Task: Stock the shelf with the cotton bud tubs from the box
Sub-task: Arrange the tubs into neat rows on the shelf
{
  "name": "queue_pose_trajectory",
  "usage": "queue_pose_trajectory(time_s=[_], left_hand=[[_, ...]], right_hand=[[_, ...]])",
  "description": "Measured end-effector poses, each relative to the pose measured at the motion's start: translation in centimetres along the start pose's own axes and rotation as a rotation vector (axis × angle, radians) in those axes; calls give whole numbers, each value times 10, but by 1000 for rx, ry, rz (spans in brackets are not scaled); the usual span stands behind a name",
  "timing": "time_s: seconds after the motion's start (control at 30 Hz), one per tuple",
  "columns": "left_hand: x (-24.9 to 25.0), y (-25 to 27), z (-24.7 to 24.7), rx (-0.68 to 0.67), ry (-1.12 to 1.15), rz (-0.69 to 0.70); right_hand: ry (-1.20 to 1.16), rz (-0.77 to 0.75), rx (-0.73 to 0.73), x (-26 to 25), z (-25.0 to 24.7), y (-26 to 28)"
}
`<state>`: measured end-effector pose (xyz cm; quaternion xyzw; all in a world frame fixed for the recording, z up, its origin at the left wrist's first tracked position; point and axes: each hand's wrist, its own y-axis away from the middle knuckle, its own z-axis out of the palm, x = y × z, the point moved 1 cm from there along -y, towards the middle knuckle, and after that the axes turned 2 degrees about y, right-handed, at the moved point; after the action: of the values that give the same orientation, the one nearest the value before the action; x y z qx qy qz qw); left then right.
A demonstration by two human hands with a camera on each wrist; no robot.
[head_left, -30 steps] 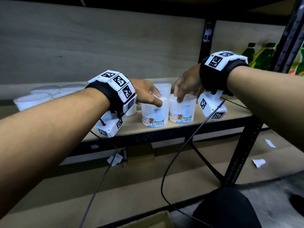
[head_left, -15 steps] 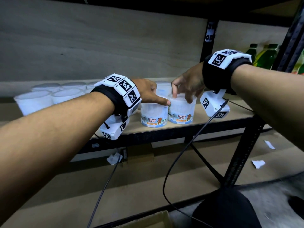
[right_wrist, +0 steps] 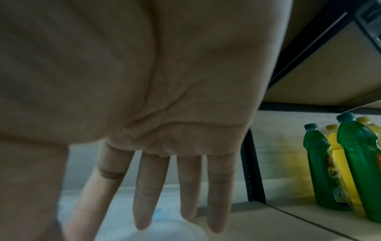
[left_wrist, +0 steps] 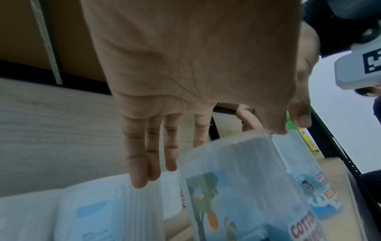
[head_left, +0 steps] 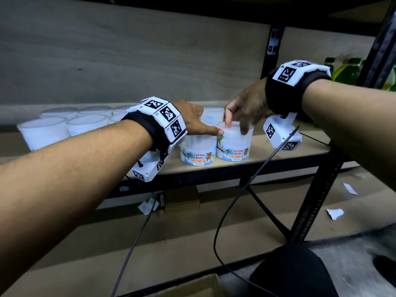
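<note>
- Two cotton bud tubs stand side by side, touching or nearly so, at the front of the wooden shelf (head_left: 278, 151): the left tub (head_left: 198, 152) and the right tub (head_left: 234, 146), both with "COTTON BUDS" labels facing out.
- The left hand (head_left: 192, 118) lies over the left tub, fingers straight and relaxed — the left wrist view shows them extended with nothing gripped — and its thumb tip reaches to the rim of the right tub.
- The right hand (head_left: 246, 108) hangs over the right tub, fingers pointing down and loosely spread; its fingertips (head_left: 228, 125) touch the lid, without closing round it.
- More tubs (head_left: 64, 123) stand in rows at the back left of the same shelf, and one further tub (head_left: 212, 114) stands just behind the two front ones.
- Green and yellow bottles (right_wrist: 340, 163) stand in the neighbouring bay to the right, well apart from the tubs.
- Below, at the bottom edge of the head view, the corner of a cardboard box (head_left: 192, 286) shows — its contents cannot be seen.
</note>
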<state>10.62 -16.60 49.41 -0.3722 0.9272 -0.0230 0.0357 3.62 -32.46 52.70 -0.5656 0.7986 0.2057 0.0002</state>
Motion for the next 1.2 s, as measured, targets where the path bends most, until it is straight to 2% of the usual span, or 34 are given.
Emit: queue_pose_trajectory(time_s=[0.07, 0.17, 0.23, 0.4, 0.57, 0.93, 1.2], left_hand=[[-3, -1, -2, -6, 22, -11], [-7, -1, -4, -29, 211, 22], [-8, 3, -5, -66, 306, 48], [-13, 6, 0, -76, 310, 73], [-14, 3, 2, -49, 319, 107], [-19, -11, 6, -1, 294, 80], [-18, -12, 2, -46, 296, 102]], right_hand=[[29, 6, 27, -8, -3, 9], [16, 13, 162, -13, -7, 13], [19, 34, 201, -12, -7, 10], [60, 59, 120, -9, 5, 2], [1, 69, 158, -6, 8, 1], [-54, 73, 159, -6, 7, 6], [-38, 74, 142, -5, 7, 6]])
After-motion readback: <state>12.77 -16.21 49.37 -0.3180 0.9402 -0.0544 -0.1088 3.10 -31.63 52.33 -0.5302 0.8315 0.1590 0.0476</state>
